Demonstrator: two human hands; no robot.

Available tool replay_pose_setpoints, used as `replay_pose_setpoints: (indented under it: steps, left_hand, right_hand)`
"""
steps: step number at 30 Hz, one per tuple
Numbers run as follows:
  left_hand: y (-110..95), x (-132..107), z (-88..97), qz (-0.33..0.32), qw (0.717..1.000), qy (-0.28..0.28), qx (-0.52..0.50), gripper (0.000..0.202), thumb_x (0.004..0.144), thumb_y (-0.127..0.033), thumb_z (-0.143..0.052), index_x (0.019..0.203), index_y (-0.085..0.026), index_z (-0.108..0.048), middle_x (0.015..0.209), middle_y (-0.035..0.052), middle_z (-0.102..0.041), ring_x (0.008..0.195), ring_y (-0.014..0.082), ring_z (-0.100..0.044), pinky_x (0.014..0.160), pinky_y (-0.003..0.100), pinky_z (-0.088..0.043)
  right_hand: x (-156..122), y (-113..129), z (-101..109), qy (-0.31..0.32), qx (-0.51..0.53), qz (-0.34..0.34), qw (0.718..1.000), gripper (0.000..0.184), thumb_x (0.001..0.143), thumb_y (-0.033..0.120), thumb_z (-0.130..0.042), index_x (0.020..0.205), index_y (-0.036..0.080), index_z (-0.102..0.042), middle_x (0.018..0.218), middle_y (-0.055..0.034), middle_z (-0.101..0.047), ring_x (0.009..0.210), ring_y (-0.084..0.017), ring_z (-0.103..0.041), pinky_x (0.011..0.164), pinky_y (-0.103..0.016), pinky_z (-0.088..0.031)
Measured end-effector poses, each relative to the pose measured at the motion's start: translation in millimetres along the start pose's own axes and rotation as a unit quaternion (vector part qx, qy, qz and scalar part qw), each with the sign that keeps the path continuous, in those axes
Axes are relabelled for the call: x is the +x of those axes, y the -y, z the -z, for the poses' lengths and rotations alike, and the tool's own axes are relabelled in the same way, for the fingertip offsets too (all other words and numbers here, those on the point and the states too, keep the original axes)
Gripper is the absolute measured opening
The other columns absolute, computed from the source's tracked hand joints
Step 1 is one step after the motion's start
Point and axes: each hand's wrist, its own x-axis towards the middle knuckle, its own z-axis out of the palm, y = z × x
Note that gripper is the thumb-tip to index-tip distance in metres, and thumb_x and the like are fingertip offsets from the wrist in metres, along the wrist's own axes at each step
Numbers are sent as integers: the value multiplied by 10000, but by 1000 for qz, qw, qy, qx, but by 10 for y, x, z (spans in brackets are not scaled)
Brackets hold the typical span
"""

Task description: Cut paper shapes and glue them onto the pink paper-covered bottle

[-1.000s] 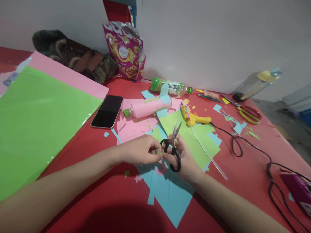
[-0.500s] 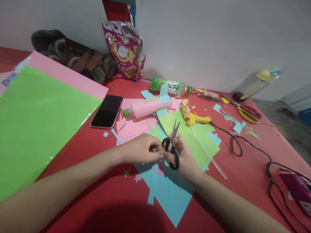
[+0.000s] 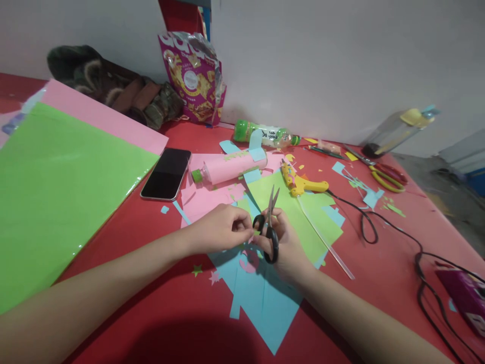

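My right hand [image 3: 288, 246] grips small black-handled scissors [image 3: 269, 228], blades pointing up and away, nearly closed. My left hand [image 3: 220, 228] is pinched shut on a tiny green paper scrap [image 3: 256, 232] held right beside the scissor handles. Both hands hover over a blue paper sheet [image 3: 261, 298] and a light green sheet [image 3: 303, 212] on the red table [image 3: 151, 283]. A pink cut-out [image 3: 248, 264] lies just under the hands.
Large green and pink sheets [image 3: 56, 182] lie at left, a phone [image 3: 166, 173] beside them. A pink-wrapped bottle [image 3: 231, 167], a yellow glue gun [image 3: 301, 183] with black cord [image 3: 394, 232], yellow-handled scissors [image 3: 384, 176], a green bottle [image 3: 265, 134] and a snack bag [image 3: 193, 76] sit behind.
The scissor blades have closed from a wider spread. Both hands have lifted slightly away from me, still pinching the green scrap.
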Motion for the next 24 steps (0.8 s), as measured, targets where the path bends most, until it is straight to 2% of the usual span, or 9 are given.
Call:
replay_pose_setpoints:
  steps: [12,19,24]
  left_hand:
    - [28,40,11,32,998,-10,-61,195,693,-240,-403,632,-144,-562,530,-16,-473,492,94,-413,455,186,-301]
    - [7,18,3,13,999,30,2,193,698,-284,-428,589,-145,-505,525,-29,-432,500,86,-379,463,185,-266]
    - [-8,11,-2,5,999,38,13,242,732,-330,-420,597,-142,-489,551,-26,-451,530,89,-394,484,187,-284]
  right_hand:
    - [18,6,5,-34,8,7,999,391,550,114,-668,815,255,-418,709,71,-458,569,-66,-448,515,-184,-373]
    - [24,-3,17,-28,14,14,999,404,540,99,-671,820,248,-420,712,72,-460,572,-58,-449,496,-168,-354]
    - [21,4,18,-23,13,17,1000,386,559,136,-680,817,247,-415,715,68,-462,594,-65,-463,517,-176,-369]
